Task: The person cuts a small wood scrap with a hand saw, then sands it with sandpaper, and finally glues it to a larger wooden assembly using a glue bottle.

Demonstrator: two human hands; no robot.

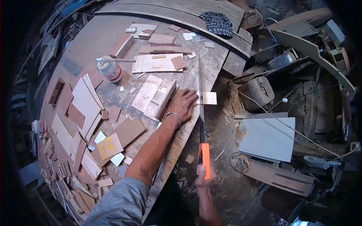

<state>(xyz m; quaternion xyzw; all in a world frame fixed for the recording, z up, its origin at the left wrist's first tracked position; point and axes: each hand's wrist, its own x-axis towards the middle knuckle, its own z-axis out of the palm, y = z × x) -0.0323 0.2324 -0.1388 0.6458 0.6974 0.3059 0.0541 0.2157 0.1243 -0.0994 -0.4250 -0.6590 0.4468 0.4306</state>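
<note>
My left hand (183,102) holds a light piece of wood (210,98) down at the table's right edge, fingers bent over it and partly hiding it. The wood's free end juts past the edge. My right hand (204,176), somewhat blurred, is closed around the orange handle (205,156) of a handsaw (201,109). Its long blade points away from me and crosses the wood just right of my left fingertips. Beside my left hand lies a small wooden assembly (155,96) with a raised frame-like part.
A worktable (124,90) carries scattered wood pieces, a white glue bottle (110,70) and a dark printed cloth (217,25) at its far end. Offcuts are heaped at the left. Below the right edge are a jerrycan (257,92), a pale board (267,137) and a cable (286,130).
</note>
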